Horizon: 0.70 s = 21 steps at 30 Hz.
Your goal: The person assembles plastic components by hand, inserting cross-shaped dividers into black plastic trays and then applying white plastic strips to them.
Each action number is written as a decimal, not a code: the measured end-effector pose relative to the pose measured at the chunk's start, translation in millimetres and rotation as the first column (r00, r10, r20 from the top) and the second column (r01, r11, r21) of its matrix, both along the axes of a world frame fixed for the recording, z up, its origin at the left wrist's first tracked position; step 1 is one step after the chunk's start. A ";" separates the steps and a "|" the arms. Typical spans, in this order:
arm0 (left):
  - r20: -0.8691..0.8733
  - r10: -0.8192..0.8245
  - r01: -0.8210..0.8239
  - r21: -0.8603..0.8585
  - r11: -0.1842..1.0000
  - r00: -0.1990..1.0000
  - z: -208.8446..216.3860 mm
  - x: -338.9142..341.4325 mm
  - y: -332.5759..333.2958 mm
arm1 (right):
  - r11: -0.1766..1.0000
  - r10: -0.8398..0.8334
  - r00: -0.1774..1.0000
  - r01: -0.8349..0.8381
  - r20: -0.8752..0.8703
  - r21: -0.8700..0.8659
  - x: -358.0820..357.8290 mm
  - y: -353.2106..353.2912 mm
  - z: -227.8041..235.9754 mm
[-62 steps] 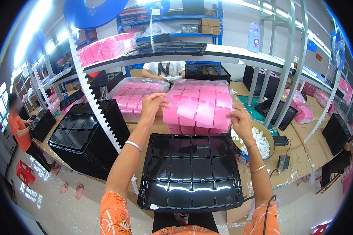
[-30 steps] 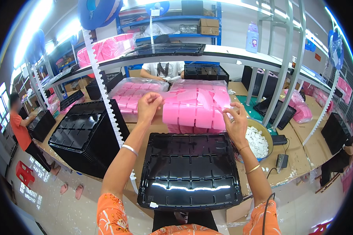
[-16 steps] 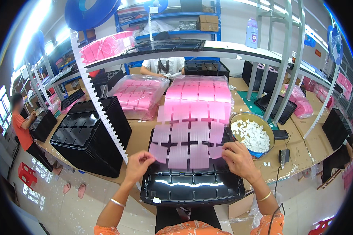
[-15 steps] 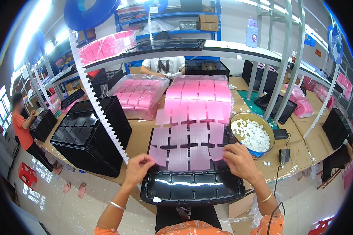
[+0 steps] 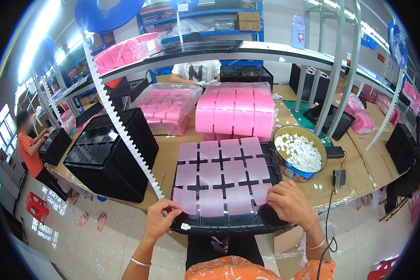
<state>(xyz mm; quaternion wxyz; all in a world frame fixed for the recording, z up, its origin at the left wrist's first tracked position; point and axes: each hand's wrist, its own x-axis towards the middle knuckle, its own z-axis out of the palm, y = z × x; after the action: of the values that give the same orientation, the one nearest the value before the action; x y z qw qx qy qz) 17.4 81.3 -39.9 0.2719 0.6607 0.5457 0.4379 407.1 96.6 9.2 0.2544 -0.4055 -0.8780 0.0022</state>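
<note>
A thin translucent pink sheet (image 5: 211, 194) with cross-shaped cutouts lies over a black plastic tray (image 5: 240, 220), whose dark compartments show through the gaps. My left hand (image 5: 162, 217) pinches the sheet's near left corner between thumb and fingers. At the near right corner my right hand (image 5: 287, 200) is closed on the same sheet, its fingertips partly hidden. Just beyond the tray sits a thick stack of pink sheets (image 5: 235, 112), its front edge curving down. A small white scrap (image 5: 185, 227) rests on the tray's near left rim.
At right stands a round tin (image 5: 308, 174) full of white scraps, beside a black adapter (image 5: 339, 178) with a cable. Stacked black trays (image 5: 112, 158) and a notched white upright (image 5: 121, 126) stand left. A shelf (image 5: 275, 52) crosses above; a person (image 5: 197, 72) sits opposite.
The sheet has come away from the stack toward me and now lies flatter over the tray. Both hands have moved slightly down toward the tray's near edge, still holding its corners.
</note>
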 end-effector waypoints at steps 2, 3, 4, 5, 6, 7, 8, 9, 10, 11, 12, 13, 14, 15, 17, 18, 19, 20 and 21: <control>0.015 0.010 -0.010 -0.009 1.000 1.000 1.2 1.2 -5.4 | 1.000 0.002 1.000 -0.001 0.023 -0.027 2.3 -6.1 -0.3; 0.027 0.012 -0.011 -0.015 1.000 1.000 2.4 1.6 -7.2 | 1.000 0.001 1.000 -0.001 0.021 -0.028 3.1 -8.5 0.8; 0.040 0.013 -0.012 -0.021 1.000 0.999 3.0 1.6 -8.8 | 1.000 0.010 1.000 -0.010 0.021 -0.027 3.3 -11.2 2.0; 0.038 0.013 -0.012 -0.022 1.000 0.999 1.6 1.1 -8.5 | 0.999 0.019 1.000 -0.018 0.020 -0.027 3.6 -13.5 2.6; 0.052 0.007 -0.005 -0.042 0.999 0.999 -1.5 0.3 -6.5 | 0.999 0.018 1.000 -0.018 0.019 -0.028 4.3 -15.4 2.5; 0.066 0.003 0.001 -0.060 0.998 0.998 -3.9 -0.7 -4.9 | 1.000 0.015 1.000 -0.015 0.001 -0.018 4.8 -16.5 2.4; 0.065 0.003 0.001 -0.060 0.998 0.998 -4.3 -1.1 -3.7 | 1.000 0.012 1.000 -0.012 -0.016 -0.008 5.4 -17.8 2.4; 0.079 -0.002 0.009 -0.090 0.996 0.997 -3.5 -1.4 -1.8 | 1.000 0.012 1.000 -0.012 -0.017 -0.008 6.0 -19.2 3.4; 0.093 -0.009 0.021 -0.121 0.992 0.996 -2.5 -1.0 0.7 | 1.000 -0.015 0.999 0.015 -0.040 0.002 7.2 -20.3 4.7; 0.094 -0.012 0.023 -0.121 0.992 0.996 0.4 1.3 1.5 | 0.999 -0.042 0.997 0.042 -0.063 0.010 8.2 -21.2 5.3; 0.142 0.012 0.004 -0.115 0.993 0.990 4.4 5.0 0.8 | 0.999 -0.043 0.997 0.044 -0.062 0.010 9.3 -21.5 4.8; 0.189 0.034 -0.014 -0.110 0.994 0.981 7.1 7.5 0.4 | 0.998 -0.060 0.996 0.061 -0.065 0.014 10.9 -21.8 4.4; 0.191 0.032 -0.011 -0.109 0.994 0.981 6.8 7.4 -0.3 | 0.997 -0.076 0.995 0.077 -0.068 0.017 11.8 -22.1 4.3; 0.177 0.024 -0.008 -0.090 0.996 0.984 5.3 6.5 -1.7 | 0.997 -0.078 0.995 0.080 -0.067 0.017 11.8 -23.1 4.3; 0.165 0.022 -0.010 -0.070 0.997 0.986 2.5 6.0 -6.1 | 0.998 -0.058 0.996 0.058 -0.065 0.001 11.1 -24.6 4.7; 0.176 0.021 -0.013 -0.050 0.999 0.984 0.7 5.9 -8.8 | 0.998 -0.056 0.996 0.056 -0.064 0.000 10.7 -25.1 5.1; 0.187 0.021 -0.015 -0.032 0.999 0.982 -0.2 5.6 -11.3 | 0.998 -0.056 0.996 0.055 -0.071 -0.004 9.9 -26.6 5.8; 0.188 0.024 -0.018 -0.034 0.999 0.982 -0.4 5.6 -12.9 | 0.998 -0.055 0.995 0.054 -0.078 -0.009 9.3 -27.3 6.4; 0.195 0.032 -0.023 -0.047 0.999 0.980 -0.8 5.8 -14.4 | 0.999 -0.052 0.996 0.051 -0.077 -0.012 9.1 -27.2 6.8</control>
<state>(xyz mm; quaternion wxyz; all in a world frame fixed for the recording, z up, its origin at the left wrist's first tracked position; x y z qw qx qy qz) 23.2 66.9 -40.6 0.3327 0.6006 0.5350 0.4923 416.2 69.3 16.0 0.2861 -0.4289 -0.8567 0.0156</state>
